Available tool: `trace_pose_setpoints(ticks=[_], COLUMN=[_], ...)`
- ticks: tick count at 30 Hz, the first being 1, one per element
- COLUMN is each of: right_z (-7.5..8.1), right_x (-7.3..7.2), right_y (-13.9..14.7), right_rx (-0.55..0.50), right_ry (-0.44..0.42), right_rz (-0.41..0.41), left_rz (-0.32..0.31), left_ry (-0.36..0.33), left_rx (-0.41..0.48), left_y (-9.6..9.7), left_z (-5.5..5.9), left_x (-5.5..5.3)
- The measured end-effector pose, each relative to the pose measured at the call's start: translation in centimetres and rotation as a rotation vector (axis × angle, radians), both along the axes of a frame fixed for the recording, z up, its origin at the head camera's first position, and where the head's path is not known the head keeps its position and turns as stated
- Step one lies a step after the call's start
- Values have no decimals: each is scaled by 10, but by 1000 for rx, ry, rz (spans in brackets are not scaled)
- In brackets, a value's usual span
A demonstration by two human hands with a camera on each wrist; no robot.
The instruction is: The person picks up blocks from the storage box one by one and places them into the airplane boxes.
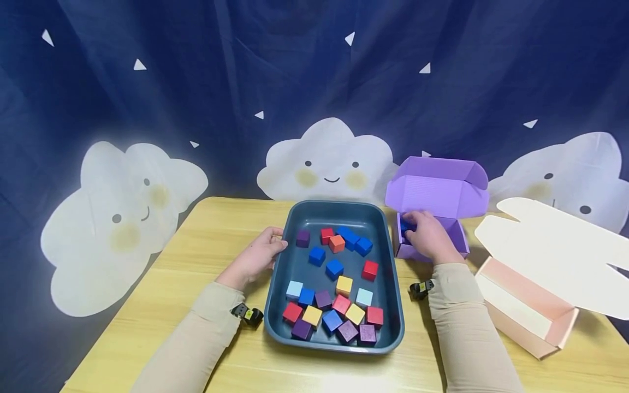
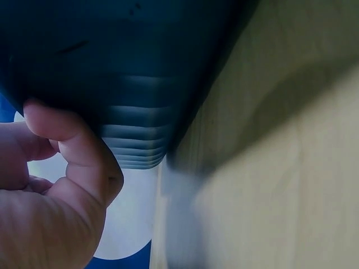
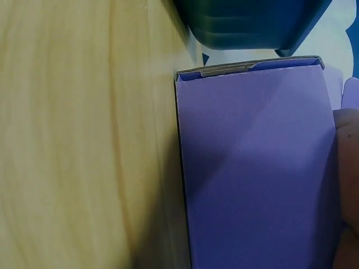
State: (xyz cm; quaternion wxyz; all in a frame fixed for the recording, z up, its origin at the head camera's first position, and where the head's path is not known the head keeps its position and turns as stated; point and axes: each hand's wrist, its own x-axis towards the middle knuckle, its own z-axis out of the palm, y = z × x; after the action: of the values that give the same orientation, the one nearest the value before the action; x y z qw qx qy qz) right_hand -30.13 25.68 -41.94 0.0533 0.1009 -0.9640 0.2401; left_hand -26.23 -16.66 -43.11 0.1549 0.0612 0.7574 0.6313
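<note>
Blue block (image 1: 404, 225) | purple box (image 3: 252, 179), beside right hand (image 1: 428, 236), grip unclear | left hand (image 1: 257, 254) grips tray (image 1: 336, 347)

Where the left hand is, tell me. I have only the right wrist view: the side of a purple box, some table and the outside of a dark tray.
Observer: The left hand holds the tray at its left rim.

Operator: Now report what is inside that tray.

Observer: Loose coloured cubes, among them red, blue, yellow and purple ones.

Operator: Finish with the right hand; I get only a sliver of it.

Observer: In the head view, the right hand reaches into the open purple box, by something blue; whether it grips that, I cannot tell.
</note>
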Motion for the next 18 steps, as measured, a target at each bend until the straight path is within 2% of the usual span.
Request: trace_pose_setpoints(ticks=[7, 11, 15, 18], right_z=[0, 5, 19, 35], right_x=[1, 3, 7, 13], right_y=[0, -1, -4, -10], right_rx=[10, 16, 3, -15], right_ry=[10, 12, 32, 72], right_rz=[20, 40, 43, 44], left_rz=[1, -1, -3, -4], left_ry=[5, 7, 12, 13], left_rx=[15, 14, 2, -8], left_y=[1, 1, 0, 0], left_z=[0, 1, 1, 2], left_x=[1, 2, 2, 2])
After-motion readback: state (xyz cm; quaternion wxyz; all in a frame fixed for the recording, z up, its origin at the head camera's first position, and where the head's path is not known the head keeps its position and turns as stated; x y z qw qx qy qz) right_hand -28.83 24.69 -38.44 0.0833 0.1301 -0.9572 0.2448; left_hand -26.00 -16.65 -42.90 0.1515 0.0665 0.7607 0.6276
